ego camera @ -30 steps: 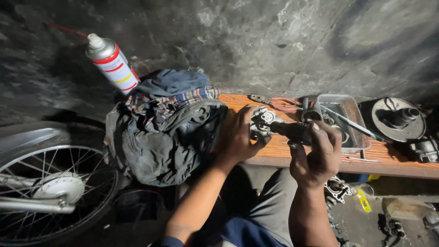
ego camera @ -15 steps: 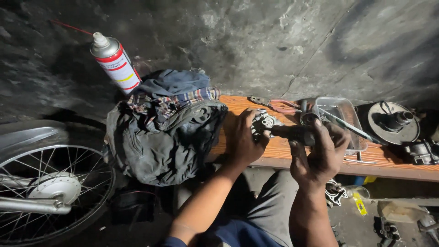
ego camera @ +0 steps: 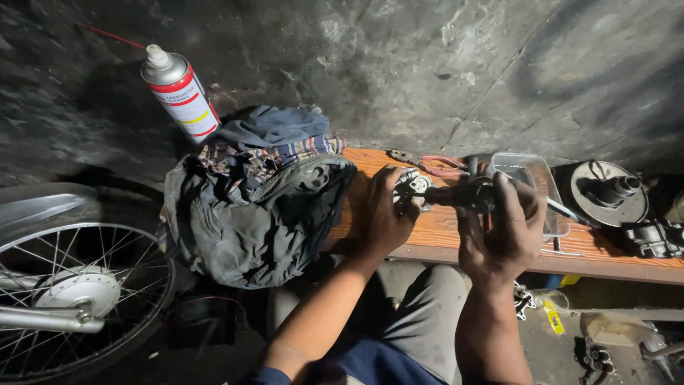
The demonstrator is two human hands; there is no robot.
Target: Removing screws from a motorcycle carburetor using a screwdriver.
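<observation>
My right hand (ego camera: 502,232) is wrapped tight around the dark handle of a tool (ego camera: 456,194), fingers curled closed over it, holding it level with its tip pointing left. That tip meets a small metal part (ego camera: 412,187), a pale casting with dark openings, which my left hand (ego camera: 388,210) pins down on the wooden board (ego camera: 456,232), fingers pressed over and around it. The part sits near the board's middle, just beside the edge of a heap of dark cloth (ego camera: 253,214) that covers the board's left end and carries a striped rag (ego camera: 285,153) on top. Behind my right hand stands a clear plastic tray (ego camera: 531,175), and red-handled pliers (ego camera: 431,162) lie at the board's far edge. Right of the tray rests a round metal engine part (ego camera: 605,192). A red-and-white spray can (ego camera: 179,93) leans against the wall at upper left, and a spoked wheel (ego camera: 71,292) fills the lower left corner
</observation>
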